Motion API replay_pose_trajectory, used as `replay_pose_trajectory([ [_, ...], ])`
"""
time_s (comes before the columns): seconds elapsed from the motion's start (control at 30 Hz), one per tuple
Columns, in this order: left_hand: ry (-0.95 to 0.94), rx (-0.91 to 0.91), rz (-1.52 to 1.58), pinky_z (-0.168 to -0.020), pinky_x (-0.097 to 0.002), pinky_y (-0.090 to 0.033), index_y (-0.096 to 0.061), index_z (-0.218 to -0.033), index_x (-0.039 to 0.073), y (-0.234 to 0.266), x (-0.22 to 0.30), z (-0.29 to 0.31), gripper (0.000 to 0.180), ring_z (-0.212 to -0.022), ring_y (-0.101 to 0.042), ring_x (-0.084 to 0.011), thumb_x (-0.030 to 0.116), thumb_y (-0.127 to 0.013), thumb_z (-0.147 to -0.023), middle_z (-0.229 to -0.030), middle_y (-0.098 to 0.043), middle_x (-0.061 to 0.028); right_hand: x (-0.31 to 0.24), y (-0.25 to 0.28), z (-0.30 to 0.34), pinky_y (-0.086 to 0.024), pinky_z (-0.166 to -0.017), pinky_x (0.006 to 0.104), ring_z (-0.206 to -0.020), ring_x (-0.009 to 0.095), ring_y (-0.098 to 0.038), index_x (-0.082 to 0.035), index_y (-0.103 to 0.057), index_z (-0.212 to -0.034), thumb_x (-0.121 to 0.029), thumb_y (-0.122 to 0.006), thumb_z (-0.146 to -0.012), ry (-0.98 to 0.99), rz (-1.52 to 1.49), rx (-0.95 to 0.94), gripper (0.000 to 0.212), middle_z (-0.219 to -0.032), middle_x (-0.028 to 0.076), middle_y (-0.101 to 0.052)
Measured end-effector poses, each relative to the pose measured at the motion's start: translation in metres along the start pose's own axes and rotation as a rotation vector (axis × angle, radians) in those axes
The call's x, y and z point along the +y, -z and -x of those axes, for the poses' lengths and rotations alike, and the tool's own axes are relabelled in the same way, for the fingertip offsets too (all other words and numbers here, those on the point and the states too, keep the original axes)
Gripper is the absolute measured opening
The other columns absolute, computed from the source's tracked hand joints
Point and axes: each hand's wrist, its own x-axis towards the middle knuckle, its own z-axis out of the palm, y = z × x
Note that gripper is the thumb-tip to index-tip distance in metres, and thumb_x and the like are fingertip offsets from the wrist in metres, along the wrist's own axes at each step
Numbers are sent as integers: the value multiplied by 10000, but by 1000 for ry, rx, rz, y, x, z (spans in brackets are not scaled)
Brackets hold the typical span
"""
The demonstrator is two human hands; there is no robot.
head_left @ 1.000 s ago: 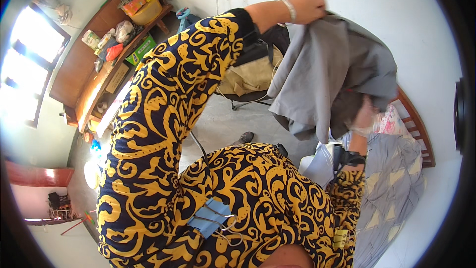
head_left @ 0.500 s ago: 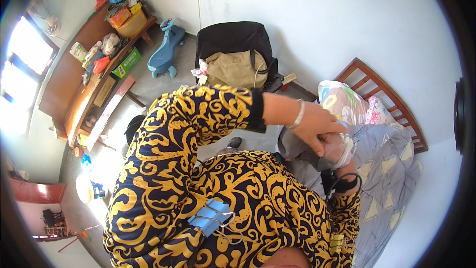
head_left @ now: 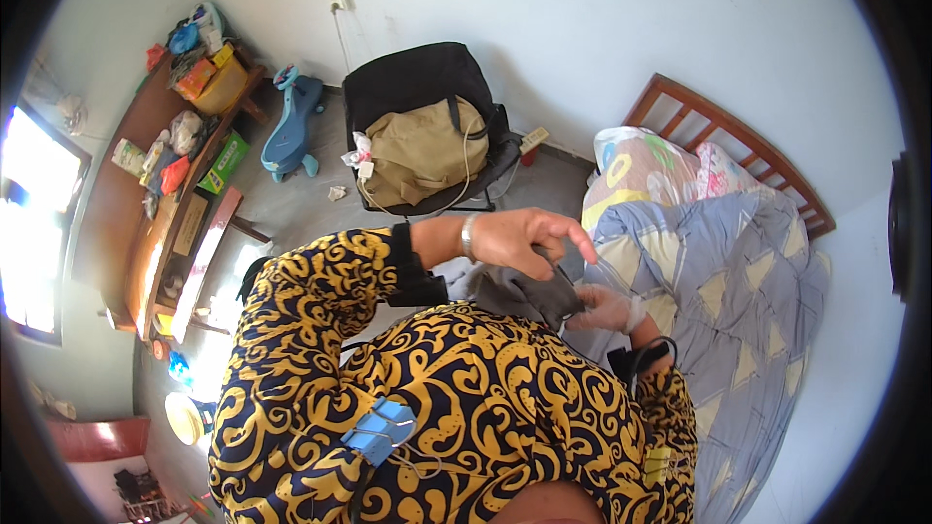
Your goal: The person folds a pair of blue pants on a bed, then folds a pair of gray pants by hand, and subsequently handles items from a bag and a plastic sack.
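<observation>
My left hand [head_left: 525, 239], with a silver bangle at the wrist, is raised in front of my body. Its index finger points to the right and the thumb is apart from it; I see nothing held in it. Lower and to the right, my right hand [head_left: 604, 310] wears a thin see-through plastic glove and a dark band at the wrist. Its fingers close on the edge of a dark grey cloth [head_left: 524, 293], which bunches against my front, below the left hand. The cloth's lower part is hidden by my patterned top.
On the right is a bed with a grey quilt [head_left: 718, 281], pillows [head_left: 646, 170] and a wooden headboard [head_left: 730, 150]. A black chair [head_left: 417, 68] bearing a tan bag [head_left: 417, 157] stands ahead. Leftward are a blue ride-on toy [head_left: 292, 126] and a cluttered wooden bench [head_left: 160, 233].
My left hand has come away from the gloved right hand and moved left. The right hand has moved lower and leftward, with the grey cloth. My view has shifted somewhat.
</observation>
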Motion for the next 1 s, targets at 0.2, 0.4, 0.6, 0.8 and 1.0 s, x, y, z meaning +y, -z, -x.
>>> replay_pose_trajectory([
  [0.2, -227, 116, 138, -668, -281, -357, -416, -1123, -28, 16, 29, 10, 458, -582, -388, -103, -64, -535, -683, -537, -377, 32, 55, 5, -38, -421, -807, 359, -877, 310, -540, -108, -569, -960, -254, -594, -666, -69, 975, 196, 330, -951, 138, -575],
  [0.4, 129, 177, -557, -640, -267, -337, -553, -977, 59, 44, 64, 52, 273, -508, -392, -114, 54, -581, -705, -491, -348, 57, 34, 29, -31, -459, -712, 372, -821, 307, -563, -102, -574, -945, -292, -555, -708, 25, 1209, 430, 304, -863, 129, -594],
  [0.6, 125, 55, -1489, -723, -364, -374, -597, -713, 94, 89, -12, 96, 156, -841, -509, -226, 218, -659, -642, -758, -537, -31, -37, 20, 18, -451, -623, 373, -703, 285, -565, -82, -556, -789, -297, -599, -708, 122, 1305, 683, 234, -721, 90, -571],
  [0.8, -83, 336, -1116, -765, -376, -398, -542, -665, 51, 81, -49, 119, 94, -915, -483, -300, 91, -619, -631, -895, -514, -86, -38, 1, 23, -435, -712, 371, -821, 316, -541, -98, -466, -1109, -282, -654, -663, 121, 970, 935, 517, -909, 139, -542],
  [1.0, 27, 246, -950, -573, -344, -385, -418, -678, 1, 77, -53, 120, 124, -650, -459, -318, -14, -527, -622, -672, -424, -125, -53, -15, 15, -406, -771, 348, -905, 328, -485, -35, -550, -926, -151, -683, -604, -468, 1024, 866, 367, -964, 177, -490],
])
